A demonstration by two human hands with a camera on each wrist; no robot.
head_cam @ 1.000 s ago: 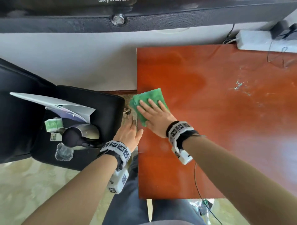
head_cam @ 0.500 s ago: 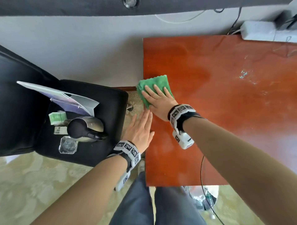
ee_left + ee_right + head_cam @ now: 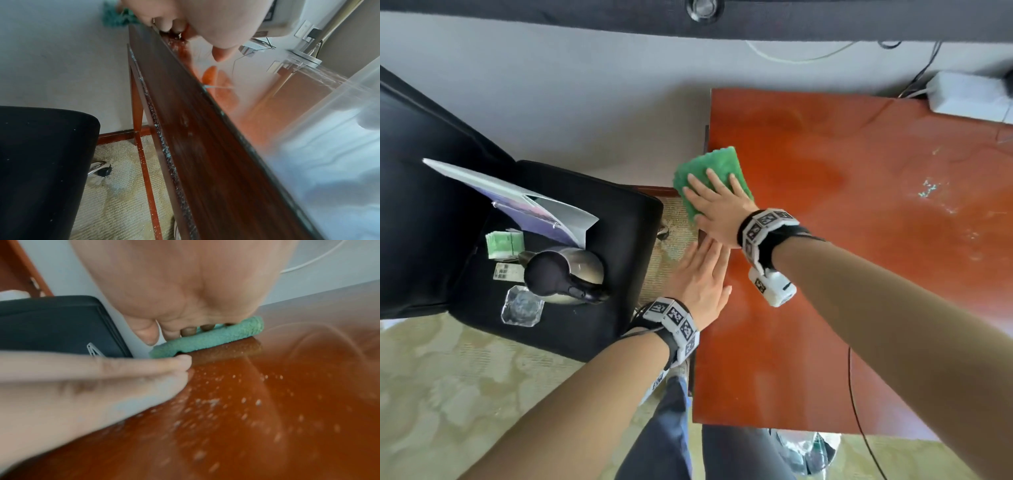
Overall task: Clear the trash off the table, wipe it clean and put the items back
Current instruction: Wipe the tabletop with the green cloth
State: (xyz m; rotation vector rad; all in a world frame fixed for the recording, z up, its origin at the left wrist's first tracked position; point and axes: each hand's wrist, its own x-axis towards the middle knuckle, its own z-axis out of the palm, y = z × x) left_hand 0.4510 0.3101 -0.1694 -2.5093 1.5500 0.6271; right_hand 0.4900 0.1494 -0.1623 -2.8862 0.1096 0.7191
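Kettle (image 3: 566,274) on black chair (image 3: 599,329)

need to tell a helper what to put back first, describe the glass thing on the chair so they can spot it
Look at the black chair left of the red-brown table. At the seat's front edge, before the dark-topped metal kettle, lies a clear glass dish. It alone is transparent, with cut corners.

A hotel-like room: patterned carpet (image 3: 465,394), black armchair (image 3: 592,240) holding a kettle (image 3: 571,270), wooden table (image 3: 859,274).
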